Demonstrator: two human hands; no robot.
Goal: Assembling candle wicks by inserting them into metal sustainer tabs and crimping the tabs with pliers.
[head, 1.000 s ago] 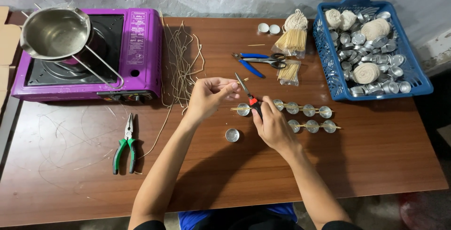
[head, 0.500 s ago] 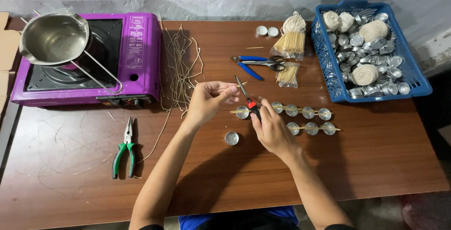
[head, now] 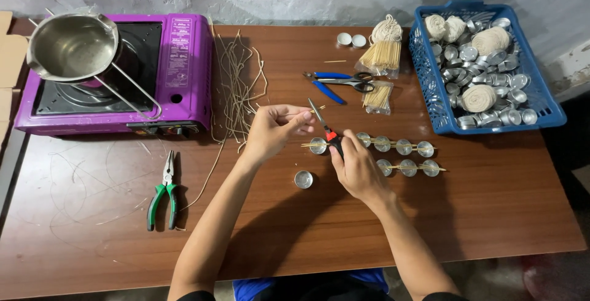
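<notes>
My left hand (head: 273,129) pinches a thin wooden stick (head: 316,110) at mid-table. Its tip meets the blades of a small cutter (head: 321,119) with a red and black handle. My right hand (head: 356,164) grips that cutter and points it up and left. Just past my right hand, two rows of small metal cups (head: 404,147) lie on the wooden table (head: 295,227), each row with sticks laid across it. One cup (head: 318,146) sits between my hands. A single empty cup (head: 303,178) stands nearer to me.
A purple portable stove (head: 178,70) with a steel pot (head: 67,46) is at the back left. Loose wick strands (head: 236,83), green pliers (head: 163,189), scissors (head: 344,81), stick bundles (head: 381,55) and a blue basket (head: 430,86) of cups and string balls lie around.
Both hands stay almost still; only the view shifts slightly. The stick and cutter remain held together.
</notes>
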